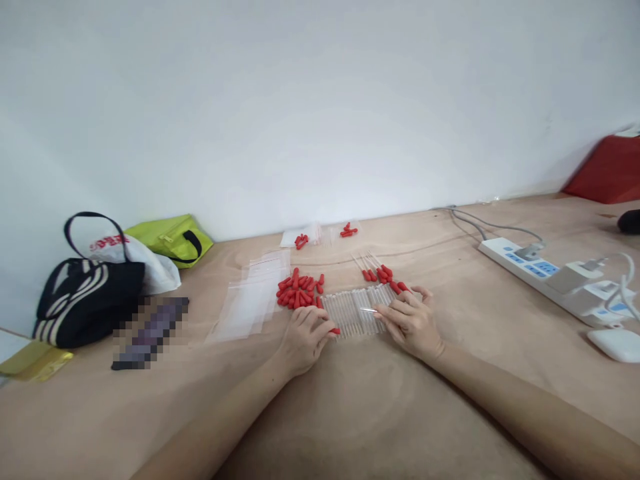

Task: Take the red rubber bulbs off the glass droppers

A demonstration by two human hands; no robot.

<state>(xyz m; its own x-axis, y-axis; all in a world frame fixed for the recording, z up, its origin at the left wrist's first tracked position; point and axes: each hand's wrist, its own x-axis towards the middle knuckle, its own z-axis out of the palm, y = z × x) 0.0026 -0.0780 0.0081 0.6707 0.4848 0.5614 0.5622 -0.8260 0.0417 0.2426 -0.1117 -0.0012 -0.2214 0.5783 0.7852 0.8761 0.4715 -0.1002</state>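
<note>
A row of clear thin tubes lies on the wooden table between my hands. My left hand is curled at the row's left end and pinches a red cap. My right hand rests at the row's right end with fingers bent, pinching one clear tube. A pile of red caps lies just beyond my left hand. Several capped tubes lie beyond my right hand. Clear plastic bags lie flat to the left of the pile.
Two small bags with red caps lie near the wall. A black striped bag, a white bag and a green pouch sit far left. A white power strip with plugged chargers lies right. A red object leans at the far right.
</note>
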